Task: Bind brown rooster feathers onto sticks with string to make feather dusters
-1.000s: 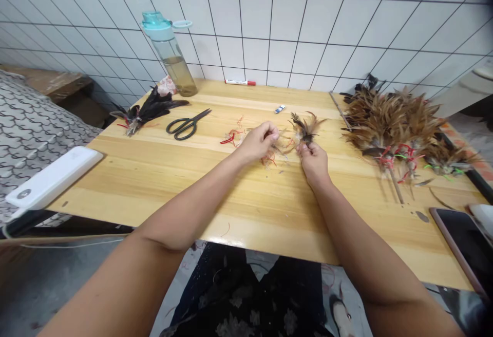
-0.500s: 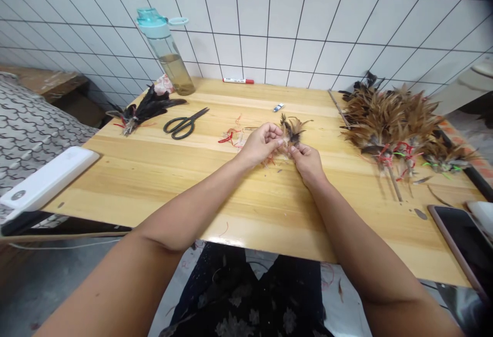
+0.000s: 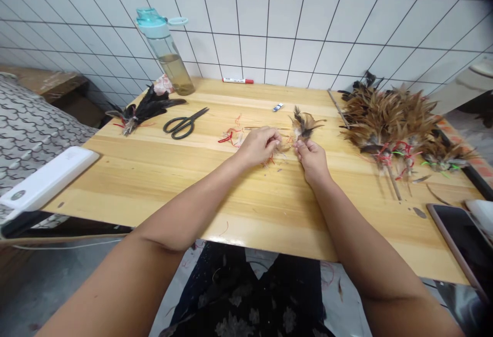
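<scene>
Between the fingertips of my right hand (image 3: pixel 313 158) is a small bunch of brown and black feathers (image 3: pixel 305 125), its tips pointing up and away. To its left, my left hand (image 3: pixel 262 144) is closed with the fingertips pinched together; whether a small feather or fluff is in that pinch is hard to make out. Loose fluff and red string scraps (image 3: pixel 270 160) lie on the table beneath and between the hands. More red string (image 3: pixel 230 135) lies just left of my left hand, and black-handled scissors (image 3: pixel 185 124) rest farther left.
Brown feather bundles (image 3: pixel 389 116) tied with red and green string lie at the right. Black feathers (image 3: pixel 148 107) and a water bottle (image 3: pixel 173 64) are at the left. A marker (image 3: pixel 238 80) lies by the wall, a phone (image 3: pixel 462 239) at the right edge, a white device (image 3: pixel 50 178) at the left.
My hands have come apart. The right hand has shifted slightly right with the feather bunch, and the left hand no longer touches it.
</scene>
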A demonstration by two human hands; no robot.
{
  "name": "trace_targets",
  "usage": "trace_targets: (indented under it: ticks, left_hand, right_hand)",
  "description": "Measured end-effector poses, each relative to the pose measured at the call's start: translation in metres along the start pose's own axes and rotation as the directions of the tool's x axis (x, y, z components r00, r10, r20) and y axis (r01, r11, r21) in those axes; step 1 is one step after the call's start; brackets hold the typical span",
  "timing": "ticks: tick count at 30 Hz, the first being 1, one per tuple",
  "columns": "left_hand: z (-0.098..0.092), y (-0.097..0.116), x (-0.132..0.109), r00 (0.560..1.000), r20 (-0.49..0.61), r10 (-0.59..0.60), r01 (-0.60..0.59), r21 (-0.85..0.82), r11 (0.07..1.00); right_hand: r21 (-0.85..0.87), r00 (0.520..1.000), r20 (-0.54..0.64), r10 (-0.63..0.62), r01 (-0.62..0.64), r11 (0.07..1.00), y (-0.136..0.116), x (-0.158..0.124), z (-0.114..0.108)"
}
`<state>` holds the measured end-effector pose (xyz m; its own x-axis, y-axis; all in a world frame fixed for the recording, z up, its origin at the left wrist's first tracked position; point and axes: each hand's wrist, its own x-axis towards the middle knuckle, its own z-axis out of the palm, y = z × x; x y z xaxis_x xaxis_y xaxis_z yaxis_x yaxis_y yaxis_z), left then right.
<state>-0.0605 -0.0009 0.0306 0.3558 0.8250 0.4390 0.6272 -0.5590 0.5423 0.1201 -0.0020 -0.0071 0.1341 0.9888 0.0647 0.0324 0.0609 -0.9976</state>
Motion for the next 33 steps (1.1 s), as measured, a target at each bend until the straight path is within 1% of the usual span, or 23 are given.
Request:
trace_targets:
  ticks: [4,12,17,24,29,33]
  left_hand:
    - [-0.001,-0.001,0.0,0.997,-0.004,0.082,-0.081,0.065,0.995]
    - [0.0,0.003,-0.003,0.982,0.027,0.186,-0.187,0.262,0.947]
    - [0.002,0.009,-0.004,0.973,0.037,0.23,-0.23,0.311,0.922]
    - [0.005,0.01,-0.004,0.962,0.029,0.273,-0.263,0.375,0.889]
    - [0.006,0.012,-0.005,0.961,-0.003,0.278,-0.257,0.369,0.893]
    - [0.007,0.013,-0.005,0.951,-0.025,0.307,-0.277,0.361,0.89]
  right_hand:
    - [-0.094,0.998,0.017,-0.052,0.054,0.994,0.003,0.0,0.001]
    - [-0.207,0.995,0.089,-0.044,0.062,0.976,0.003,-0.001,0.0]
    - [-0.171,0.984,0.167,-0.057,0.086,0.982,0.002,-0.001,0.001]
    - [-0.115,0.963,0.264,-0.055,0.089,0.989,-0.003,-0.003,0.001]
    - [-0.124,0.958,0.284,-0.045,0.083,0.989,-0.003,-0.003,0.0]
    - [-0.08,0.951,0.304,-0.051,0.079,0.994,0.002,0.0,0.0]
